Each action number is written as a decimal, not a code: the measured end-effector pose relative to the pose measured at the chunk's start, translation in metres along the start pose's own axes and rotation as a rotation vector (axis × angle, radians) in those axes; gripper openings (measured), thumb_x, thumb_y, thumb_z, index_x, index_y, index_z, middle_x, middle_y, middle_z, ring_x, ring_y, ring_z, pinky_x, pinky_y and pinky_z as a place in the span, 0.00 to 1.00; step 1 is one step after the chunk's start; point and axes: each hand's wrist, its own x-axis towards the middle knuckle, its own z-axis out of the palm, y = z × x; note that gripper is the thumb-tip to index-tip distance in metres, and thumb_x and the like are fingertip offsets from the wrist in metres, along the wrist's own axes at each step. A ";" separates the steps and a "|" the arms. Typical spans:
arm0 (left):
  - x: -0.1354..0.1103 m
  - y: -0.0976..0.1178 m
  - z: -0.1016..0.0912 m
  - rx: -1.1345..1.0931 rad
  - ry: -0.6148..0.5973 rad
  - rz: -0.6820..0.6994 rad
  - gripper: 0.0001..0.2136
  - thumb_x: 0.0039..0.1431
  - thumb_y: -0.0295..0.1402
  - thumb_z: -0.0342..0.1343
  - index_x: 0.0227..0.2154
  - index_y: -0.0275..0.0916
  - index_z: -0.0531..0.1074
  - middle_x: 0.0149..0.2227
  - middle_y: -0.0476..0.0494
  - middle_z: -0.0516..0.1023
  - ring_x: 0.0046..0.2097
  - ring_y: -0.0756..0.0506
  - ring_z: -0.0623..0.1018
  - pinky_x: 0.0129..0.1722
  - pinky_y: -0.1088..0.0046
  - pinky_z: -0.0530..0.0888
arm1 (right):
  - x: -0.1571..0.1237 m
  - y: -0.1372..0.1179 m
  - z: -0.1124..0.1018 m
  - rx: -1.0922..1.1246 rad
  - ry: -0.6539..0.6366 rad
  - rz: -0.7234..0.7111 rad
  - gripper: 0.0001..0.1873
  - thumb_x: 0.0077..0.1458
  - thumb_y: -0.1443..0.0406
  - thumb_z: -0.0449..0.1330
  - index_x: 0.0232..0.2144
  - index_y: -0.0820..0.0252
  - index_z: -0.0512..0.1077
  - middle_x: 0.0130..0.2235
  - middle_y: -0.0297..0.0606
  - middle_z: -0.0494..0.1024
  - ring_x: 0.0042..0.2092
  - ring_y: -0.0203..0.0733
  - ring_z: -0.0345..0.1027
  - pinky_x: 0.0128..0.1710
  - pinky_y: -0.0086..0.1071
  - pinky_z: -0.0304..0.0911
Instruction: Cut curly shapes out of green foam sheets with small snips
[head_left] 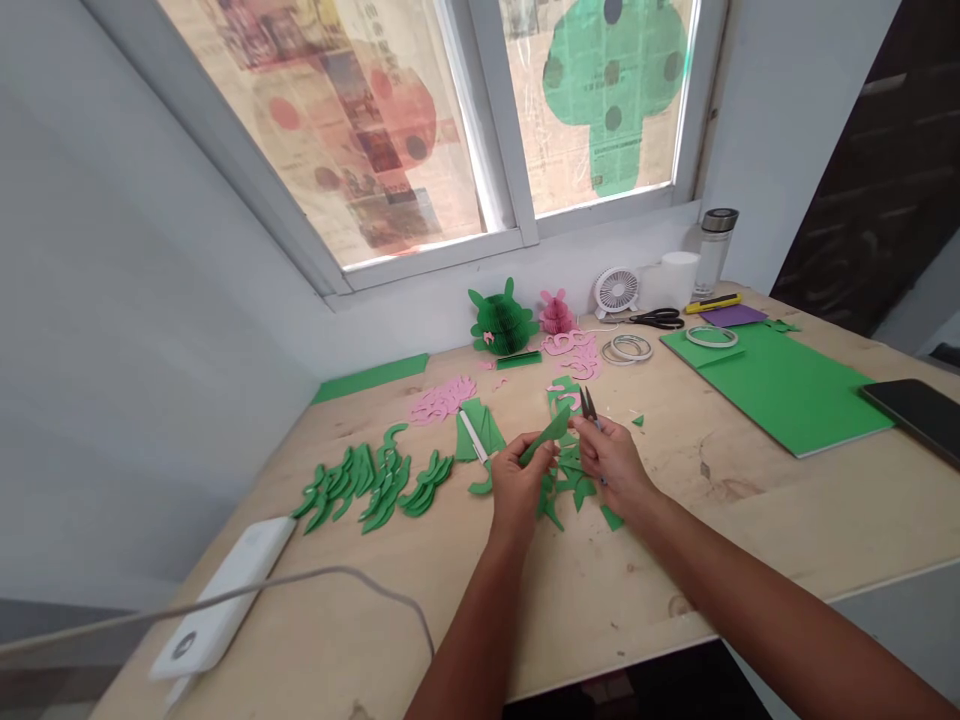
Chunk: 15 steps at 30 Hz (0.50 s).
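From my distant seat I see the left hand (516, 474) nearly closed, pinching a green paper piece (553, 430); just beside it, the right hand (618, 462) is curled around small scissors (590, 406). Green scraps (582, 490) lie beneath both hands. Left of them I see stacked green cutouts (384, 490); beyond them, pink paper pieces (442, 400) and, farther off, a green paper figure (504, 326).
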 end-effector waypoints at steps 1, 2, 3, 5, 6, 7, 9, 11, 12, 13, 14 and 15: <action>0.001 0.001 0.000 -0.053 -0.022 -0.055 0.09 0.44 0.37 0.61 0.26 0.35 0.76 0.22 0.47 0.75 0.23 0.50 0.70 0.25 0.75 0.67 | -0.001 -0.001 0.001 -0.011 0.000 -0.007 0.18 0.39 0.55 0.67 0.22 0.59 0.63 0.14 0.19 0.50 0.15 0.24 0.37 0.12 0.23 0.33; 0.001 0.001 -0.001 -0.096 -0.041 -0.101 0.10 0.43 0.37 0.62 0.25 0.35 0.75 0.21 0.48 0.74 0.22 0.51 0.68 0.24 0.76 0.66 | -0.002 -0.001 0.002 -0.020 -0.001 -0.016 0.19 0.39 0.55 0.67 0.21 0.59 0.62 0.14 0.19 0.50 0.15 0.24 0.37 0.12 0.23 0.33; 0.002 0.002 -0.001 -0.129 -0.060 -0.138 0.10 0.42 0.37 0.63 0.25 0.35 0.75 0.21 0.48 0.73 0.22 0.52 0.68 0.23 0.77 0.65 | -0.002 -0.002 0.003 -0.026 -0.004 -0.024 0.19 0.39 0.55 0.67 0.21 0.58 0.61 0.14 0.19 0.49 0.15 0.24 0.37 0.12 0.23 0.33; 0.002 0.003 -0.002 -0.164 -0.102 -0.185 0.11 0.40 0.37 0.64 0.25 0.34 0.75 0.20 0.49 0.72 0.21 0.53 0.67 0.22 0.77 0.63 | -0.003 -0.004 0.004 -0.034 -0.006 -0.036 0.18 0.39 0.55 0.67 0.23 0.59 0.63 0.14 0.18 0.49 0.15 0.25 0.37 0.13 0.23 0.33; 0.002 0.003 -0.003 -0.165 -0.123 -0.198 0.11 0.39 0.37 0.65 0.24 0.34 0.75 0.20 0.49 0.72 0.21 0.53 0.66 0.22 0.77 0.63 | -0.003 -0.004 0.004 -0.041 0.000 -0.039 0.18 0.39 0.55 0.67 0.24 0.59 0.64 0.14 0.18 0.48 0.16 0.25 0.36 0.13 0.23 0.33; 0.002 0.004 -0.003 -0.159 -0.140 -0.207 0.11 0.38 0.37 0.65 0.24 0.34 0.75 0.20 0.49 0.72 0.21 0.53 0.66 0.22 0.77 0.63 | -0.003 -0.004 0.004 -0.050 0.011 -0.044 0.18 0.39 0.55 0.67 0.24 0.59 0.65 0.14 0.18 0.48 0.16 0.25 0.36 0.13 0.23 0.33; 0.001 0.005 -0.004 -0.150 -0.144 -0.222 0.12 0.37 0.36 0.66 0.23 0.34 0.75 0.19 0.50 0.71 0.21 0.53 0.66 0.22 0.77 0.63 | -0.002 -0.003 0.002 -0.075 0.038 -0.051 0.17 0.38 0.56 0.67 0.24 0.60 0.66 0.14 0.19 0.48 0.16 0.25 0.37 0.13 0.24 0.33; 0.002 0.005 -0.006 -0.172 -0.113 -0.235 0.12 0.36 0.36 0.67 0.22 0.35 0.74 0.18 0.51 0.70 0.20 0.53 0.66 0.21 0.77 0.63 | 0.000 -0.001 0.001 -0.099 0.062 -0.053 0.17 0.37 0.56 0.67 0.23 0.60 0.66 0.15 0.19 0.49 0.16 0.25 0.37 0.13 0.24 0.33; 0.003 0.006 -0.006 -0.199 -0.093 -0.240 0.12 0.35 0.36 0.67 0.21 0.35 0.73 0.18 0.51 0.70 0.20 0.53 0.66 0.21 0.77 0.63 | 0.000 0.000 0.000 -0.108 0.066 -0.050 0.17 0.37 0.56 0.67 0.23 0.60 0.66 0.15 0.19 0.50 0.16 0.25 0.38 0.13 0.24 0.33; 0.003 0.007 -0.007 -0.236 -0.073 -0.248 0.12 0.35 0.36 0.67 0.20 0.35 0.72 0.18 0.51 0.70 0.20 0.53 0.66 0.21 0.77 0.63 | 0.000 0.000 0.000 -0.115 0.066 -0.044 0.17 0.37 0.56 0.67 0.24 0.60 0.66 0.14 0.19 0.50 0.16 0.25 0.37 0.13 0.24 0.33; 0.004 0.007 -0.007 -0.277 -0.054 -0.257 0.12 0.34 0.35 0.67 0.20 0.35 0.71 0.18 0.51 0.70 0.21 0.54 0.66 0.21 0.77 0.64 | 0.000 0.001 0.000 -0.121 0.064 -0.039 0.17 0.37 0.56 0.67 0.24 0.60 0.66 0.14 0.19 0.50 0.16 0.25 0.37 0.13 0.24 0.33; 0.005 0.008 -0.008 -0.322 -0.035 -0.268 0.12 0.34 0.35 0.67 0.20 0.35 0.70 0.19 0.51 0.70 0.21 0.54 0.67 0.21 0.78 0.64 | 0.000 0.001 0.001 -0.126 0.059 -0.034 0.17 0.37 0.56 0.67 0.24 0.60 0.66 0.14 0.19 0.50 0.16 0.25 0.37 0.13 0.24 0.33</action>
